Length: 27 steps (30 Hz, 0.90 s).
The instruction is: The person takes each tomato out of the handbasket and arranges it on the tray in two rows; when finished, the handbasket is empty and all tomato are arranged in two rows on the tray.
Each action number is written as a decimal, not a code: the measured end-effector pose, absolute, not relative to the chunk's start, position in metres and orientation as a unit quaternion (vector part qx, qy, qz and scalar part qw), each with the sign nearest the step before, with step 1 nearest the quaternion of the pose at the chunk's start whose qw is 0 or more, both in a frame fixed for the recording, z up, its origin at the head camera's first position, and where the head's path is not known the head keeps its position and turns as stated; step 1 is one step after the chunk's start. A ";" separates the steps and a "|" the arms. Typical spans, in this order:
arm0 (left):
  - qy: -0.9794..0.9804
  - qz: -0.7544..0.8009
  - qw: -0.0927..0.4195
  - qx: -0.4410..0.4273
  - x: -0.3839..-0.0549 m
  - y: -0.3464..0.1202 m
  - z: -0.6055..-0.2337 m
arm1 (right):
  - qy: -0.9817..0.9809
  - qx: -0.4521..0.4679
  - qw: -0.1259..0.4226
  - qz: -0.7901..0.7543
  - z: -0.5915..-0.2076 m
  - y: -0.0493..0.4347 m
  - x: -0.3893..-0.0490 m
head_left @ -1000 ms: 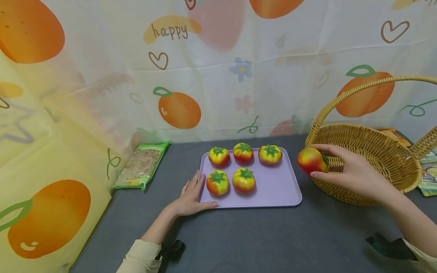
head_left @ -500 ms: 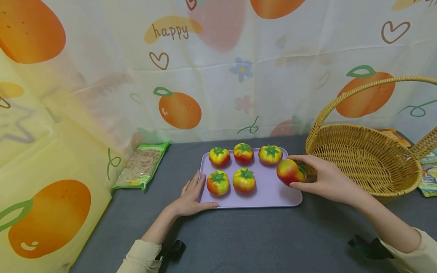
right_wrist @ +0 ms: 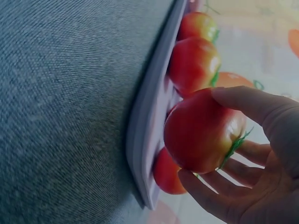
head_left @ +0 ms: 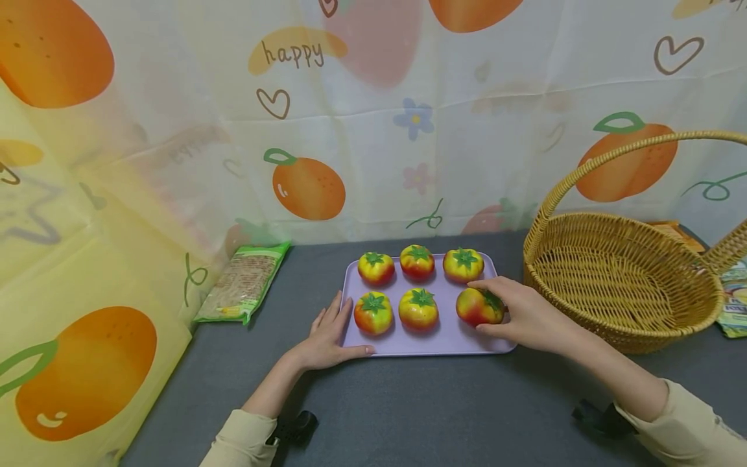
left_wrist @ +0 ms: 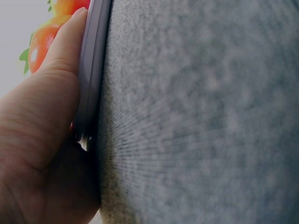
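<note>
My right hand [head_left: 528, 316] pinches a red-and-yellow tomato [head_left: 478, 307] between thumb and fingers over the right part of the lilac tray [head_left: 449, 340]. Its green leafy top tilts toward my palm; in the right wrist view the held tomato [right_wrist: 201, 133] looks just above the tray. Several similar tomatoes stand leaf-up on the tray, such as the front middle tomato [head_left: 418, 310] and the back right tomato [head_left: 463, 265]. At the tray's front left corner rests my left hand [head_left: 327, 340], fingers extended along the left side. Its thumb [left_wrist: 65, 44] lies along the front rim.
A wicker basket [head_left: 618, 324] with a tall handle stands right of the tray, nothing visible inside. Left of the tray lies a green-edged bag [head_left: 242, 283]. Part of a colourful packet [head_left: 735, 301] shows beyond the basket. A printed curtain [head_left: 373, 143] hangs behind the dark table.
My right hand has carried the tomato leftward from beside the basket to over the tray's right part, and lower. My left hand stays in place on the tray.
</note>
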<state>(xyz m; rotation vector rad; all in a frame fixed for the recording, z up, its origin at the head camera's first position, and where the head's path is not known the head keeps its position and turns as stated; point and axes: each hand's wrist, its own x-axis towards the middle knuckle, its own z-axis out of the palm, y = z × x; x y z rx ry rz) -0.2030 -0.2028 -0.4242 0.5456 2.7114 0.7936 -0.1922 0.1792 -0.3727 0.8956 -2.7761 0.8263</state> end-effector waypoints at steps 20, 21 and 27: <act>0.933 0.278 0.131 0.189 -0.203 -0.202 -0.424 | -0.920 0.307 0.057 0.234 -0.383 0.165 -0.201; 0.933 0.278 0.131 0.190 -0.203 -0.202 -0.423 | -0.920 0.308 0.058 0.234 -0.383 0.165 -0.201; 0.934 0.274 0.134 0.186 -0.203 -0.202 -0.423 | -0.919 0.309 0.060 0.240 -0.386 0.165 -0.202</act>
